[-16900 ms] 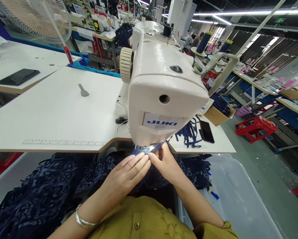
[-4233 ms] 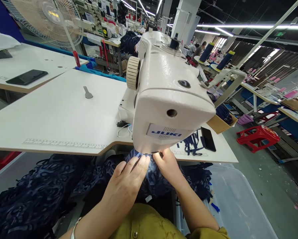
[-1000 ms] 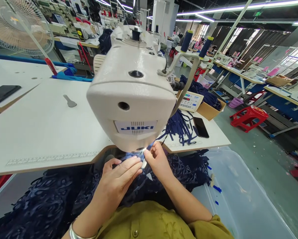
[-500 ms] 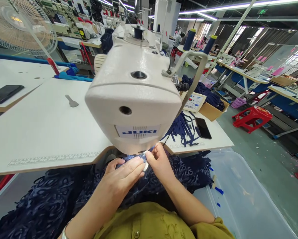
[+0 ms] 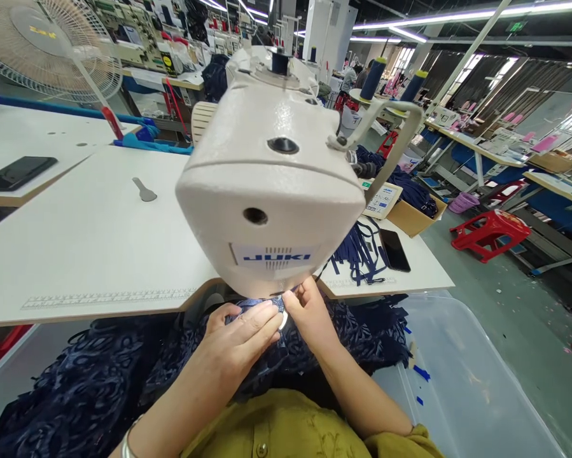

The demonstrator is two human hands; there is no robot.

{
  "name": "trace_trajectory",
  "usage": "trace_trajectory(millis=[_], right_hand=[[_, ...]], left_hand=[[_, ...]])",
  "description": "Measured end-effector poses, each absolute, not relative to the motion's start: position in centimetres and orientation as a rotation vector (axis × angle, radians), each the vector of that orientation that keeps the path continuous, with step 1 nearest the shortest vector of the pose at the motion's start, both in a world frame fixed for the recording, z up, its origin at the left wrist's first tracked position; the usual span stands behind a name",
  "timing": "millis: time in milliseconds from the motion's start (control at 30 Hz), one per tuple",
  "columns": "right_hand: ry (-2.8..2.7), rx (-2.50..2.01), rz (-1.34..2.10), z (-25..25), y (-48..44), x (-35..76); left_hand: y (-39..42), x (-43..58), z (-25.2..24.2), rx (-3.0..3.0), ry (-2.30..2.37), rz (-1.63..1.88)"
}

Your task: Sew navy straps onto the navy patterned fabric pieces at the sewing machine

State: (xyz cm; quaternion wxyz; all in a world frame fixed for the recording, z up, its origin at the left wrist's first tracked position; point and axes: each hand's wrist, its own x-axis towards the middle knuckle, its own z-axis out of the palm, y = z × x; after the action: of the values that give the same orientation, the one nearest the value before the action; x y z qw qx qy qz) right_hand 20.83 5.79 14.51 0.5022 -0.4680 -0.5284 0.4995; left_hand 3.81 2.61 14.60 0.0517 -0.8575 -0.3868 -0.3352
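A white sewing machine head (image 5: pixel 271 191) marked JUKI fills the middle of the view, and its needle area is hidden behind it. Just below, navy patterned fabric (image 5: pixel 309 362) hangs from the machine bed over the table's front. My left hand (image 5: pixel 242 334) presses a fold of it, the fingers together on top and the thumb set apart. Close on its right, my right hand (image 5: pixel 309 312) pinches the fabric's edge between thumb and bent fingers. A small white round-edged part (image 5: pixel 284 320) shows between the hands; what it is I cannot make out.
Navy strips (image 5: pixel 357 254) and a phone (image 5: pixel 394 250) lie right of the machine, near a cardboard box (image 5: pixel 417 217). A metal piece (image 5: pixel 145 190) rests on the white table (image 5: pixel 99 242). Below stands a clear plastic bin (image 5: pixel 471 375). A fan (image 5: pixel 51 48) is at back left.
The whole view has shifted slightly, so the machine and table sit a little further right. Both hands stay at the fabric with nearly the same hold.
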Motion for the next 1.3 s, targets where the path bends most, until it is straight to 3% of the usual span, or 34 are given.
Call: trace_trajectory(millis=[300, 1300], right_hand=[[-1.354, -1.161, 1.211, 15.2, 6.0, 21.4], [-1.712, -1.225, 0.896, 16.2, 10.9, 20.9]], left_hand=[[2.2, 4.7, 17.1, -2.537, -1.144, -1.102], [1.3, 6.9, 17.5, -2.320, -1.347, -0.874]])
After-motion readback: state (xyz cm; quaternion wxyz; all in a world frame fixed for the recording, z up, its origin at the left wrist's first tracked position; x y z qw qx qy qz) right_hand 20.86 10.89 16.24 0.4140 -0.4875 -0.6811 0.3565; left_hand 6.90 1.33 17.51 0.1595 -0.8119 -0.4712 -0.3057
